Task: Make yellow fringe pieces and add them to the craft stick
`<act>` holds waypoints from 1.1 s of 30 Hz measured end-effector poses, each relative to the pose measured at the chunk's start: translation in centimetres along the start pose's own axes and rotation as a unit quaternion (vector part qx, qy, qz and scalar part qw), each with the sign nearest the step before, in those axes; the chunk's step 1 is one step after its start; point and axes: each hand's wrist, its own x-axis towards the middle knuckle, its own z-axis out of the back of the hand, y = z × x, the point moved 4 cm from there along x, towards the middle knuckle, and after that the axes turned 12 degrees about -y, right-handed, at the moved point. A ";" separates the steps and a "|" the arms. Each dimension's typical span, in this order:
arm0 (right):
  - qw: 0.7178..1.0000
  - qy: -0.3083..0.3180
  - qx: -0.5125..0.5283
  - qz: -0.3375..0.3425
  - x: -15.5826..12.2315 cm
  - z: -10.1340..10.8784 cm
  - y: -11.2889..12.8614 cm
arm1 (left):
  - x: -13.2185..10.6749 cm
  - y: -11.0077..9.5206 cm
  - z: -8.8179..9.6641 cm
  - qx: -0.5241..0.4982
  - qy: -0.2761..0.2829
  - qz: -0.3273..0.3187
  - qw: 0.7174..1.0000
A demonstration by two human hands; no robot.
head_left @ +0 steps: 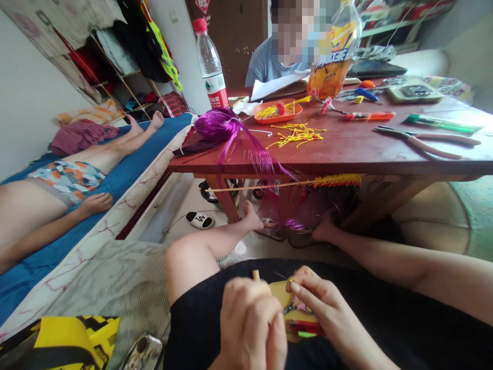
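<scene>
My left hand is closed in a fist over my lap, and the pale end of a wooden stick pokes out above its fingers. Just to its right, my right hand pinches a small yellow piece between thumb and fingertips; its exact kind is too small to tell. Under both hands lies a shallow yellow tray on my black clothing. Scissors and a red tool rest in the tray, partly hidden by my hands.
On the red table are yellow stems, an orange dish, purple fibre, pliers and bottles. A stick wrapped in yellow juts from its edge. One person sits opposite; another lies on the bed.
</scene>
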 end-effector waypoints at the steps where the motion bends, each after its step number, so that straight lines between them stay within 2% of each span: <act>1: 1.000 -0.002 0.025 -0.010 -0.1 -0.1 -0.2 | -0.8 0.1 -0.4 -0.042 0.033 0.039 0.998; 2: 0.999 -0.002 0.049 -0.019 -0.3 -0.2 -0.3 | -1.7 0.9 -1.2 -0.084 0.079 0.146 0.983; 3: 0.997 -0.001 0.072 -0.029 -0.5 -0.4 -0.5 | -2.8 1.6 -2.2 -0.144 0.124 0.264 0.946; 5: 0.992 0.001 0.117 -0.055 -0.8 -0.8 -0.8 | -4.5 2.6 -4.1 -0.264 0.171 0.446 0.838; 6: 0.987 0.000 0.144 -0.073 -1.0 -1.0 -1.0 | -5.0 2.8 -4.8 -0.312 0.173 0.494 0.793; 7: 0.980 -0.006 0.174 -0.096 -1.2 -1.2 -1.2 | -5.1 2.9 -5.3 -0.348 0.167 0.519 0.763; 9: 0.959 -0.029 0.239 -0.149 -1.5 -1.6 -1.6 | -5.1 3.1 -5.8 -0.391 0.151 0.534 0.734; 11: 0.939 -0.049 0.286 -0.183 -1.9 -2.0 -1.8 | -4.9 3.0 -5.8 -0.413 0.142 0.534 0.724; 13: 0.930 -0.054 0.310 -0.188 -2.1 -2.2 -1.7 | -4.7 2.7 -5.5 -0.407 0.146 0.521 0.736; 14: 0.928 -0.054 0.318 -0.185 -2.2 -2.3 -1.6 | -4.7 2.6 -5.2 -0.393 0.152 0.503 0.754; 16: 0.924 -0.061 0.330 -0.185 -2.4 -2.4 -1.5 | -4.5 2.3 -4.8 -0.341 0.159 0.440 0.816; 19: 0.921 -0.058 0.334 -0.194 -2.5 -2.5 -1.5 | -4.1 1.9 -4.2 -0.240 0.139 0.290 0.916; 21: 0.931 -0.049 0.312 -0.181 -2.3 -2.3 -1.6 | -4.0 1.8 -4.0 -0.188 0.139 0.220 0.947; 23: 0.965 -0.043 0.231 -0.119 -1.8 -1.7 -1.4 | -4.0 2.0 -3.8 -0.154 0.166 0.202 0.953; 25: 0.994 -0.052 0.092 0.005 -1.3 -0.8 -0.8 | -3.6 2.1 -3.1 -0.113 0.174 0.186 0.960; 26: 0.995 -0.060 0.018 0.078 -1.2 -0.4 -0.4 | -3.2 2.1 -2.6 -0.089 0.163 0.169 0.968; 28: 0.967 -0.075 -0.108 0.219 -1.3 0.3 0.3 | -2.0 1.7 -1.2 -0.034 0.113 0.121 0.986; 30: 0.913 -0.076 -0.205 0.345 -1.8 0.5 0.7 | -0.7 1.3 -0.3 0.027 0.080 0.092 0.992; 31: 0.879 -0.076 -0.246 0.400 -2.1 0.5 0.8 | -0.1 1.2 -0.3 0.054 0.094 0.093 0.990; 33: 0.817 -0.079 -0.308 0.481 -2.6 0.2 1.0 | 0.5 1.2 -1.0 0.074 0.168 0.119 0.976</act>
